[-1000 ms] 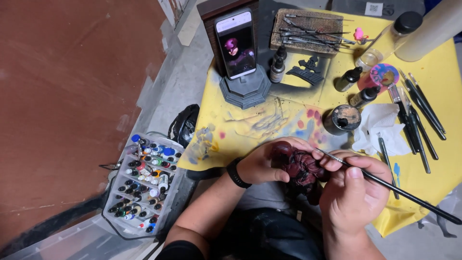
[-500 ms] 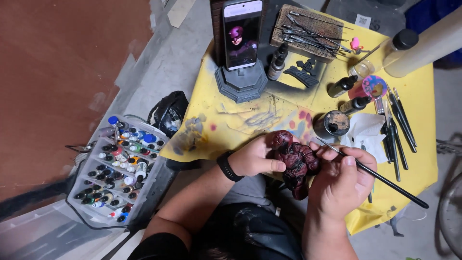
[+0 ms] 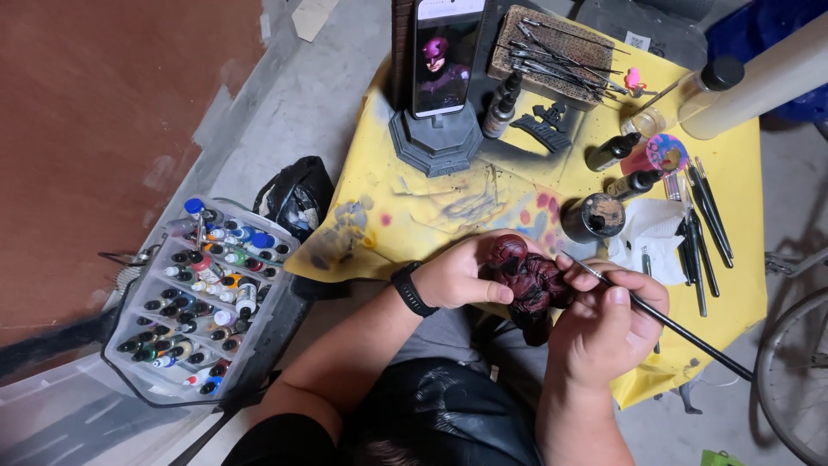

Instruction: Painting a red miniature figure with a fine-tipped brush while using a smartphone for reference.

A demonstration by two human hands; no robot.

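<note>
My left hand, with a black watch on the wrist, grips a dark red figurine bust from the left side. My right hand holds a thin black paintbrush whose tip touches the figurine's right shoulder area. Both hands hover over the front edge of a yellow paint-stained table. The figurine's lower part is hidden behind my hands.
A phone showing a purple masked figure stands on a grey base. Paint bottles, a dark cup, white tissue and several brushes lie at right. A clear tray of paint bottles sits on the floor left. A bicycle wheel is far right.
The view has shifted, so the table and tray sit lower and more to the right in frame. My hands keep the figurine and brush, with the brush tip staying on the figurine.
</note>
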